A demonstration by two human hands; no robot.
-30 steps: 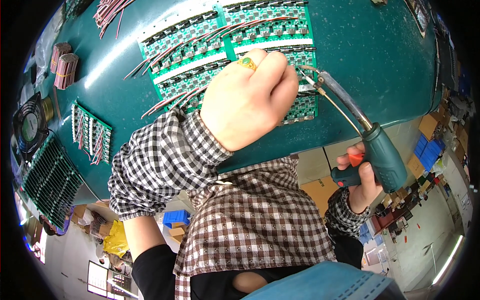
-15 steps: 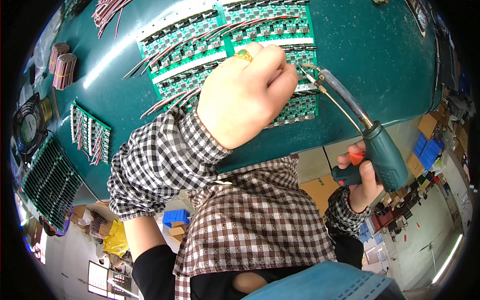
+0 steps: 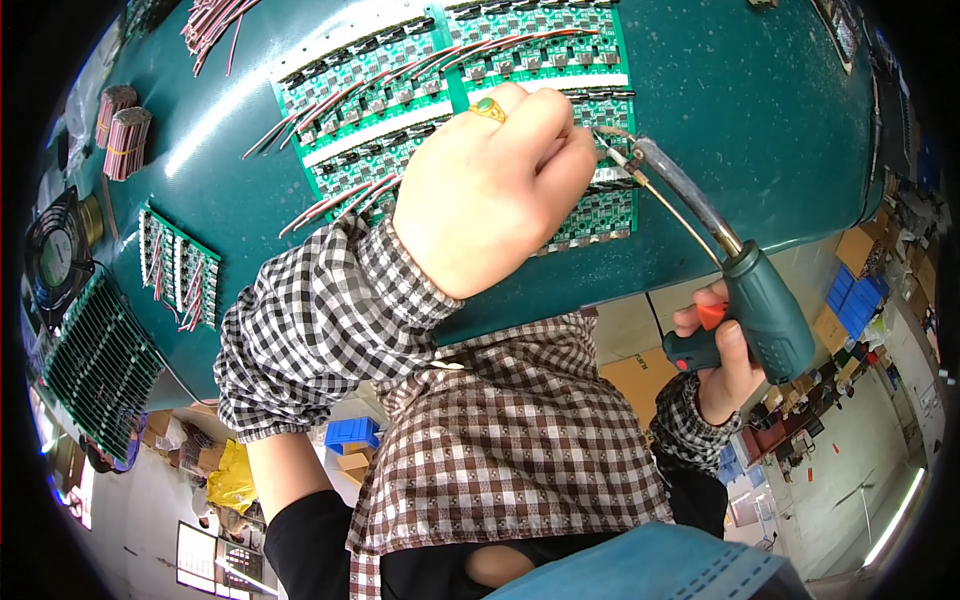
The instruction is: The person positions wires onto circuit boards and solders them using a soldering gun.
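My left hand point(image 3: 490, 195), wearing a ring point(image 3: 488, 109), rests over the green circuit boards point(image 3: 545, 60). Its fingers are curled in a pinch, and what they hold, if anything, is hidden. In my right hand point(image 3: 735, 365) is a dark green soldering gun point(image 3: 768, 310) with an orange-red trigger under the fingers. The gun's tip point(image 3: 606, 140) is at the boards, close beside my left fingertips; whether it touches cannot be made out. Red, black and white wires point(image 3: 370, 85) lie across the board rows.
Bundles of wires point(image 3: 127, 145) stand at the left, with loose wires point(image 3: 212, 30) farther back. A smaller wired board point(image 3: 180, 265) lies near a black fan point(image 3: 62, 250) and a dark grille point(image 3: 105, 355). The green table's front edge point(image 3: 620, 300) runs below my hands.
The soldering gun and its tip have shifted very slightly. My left hand holds its place over the boards.
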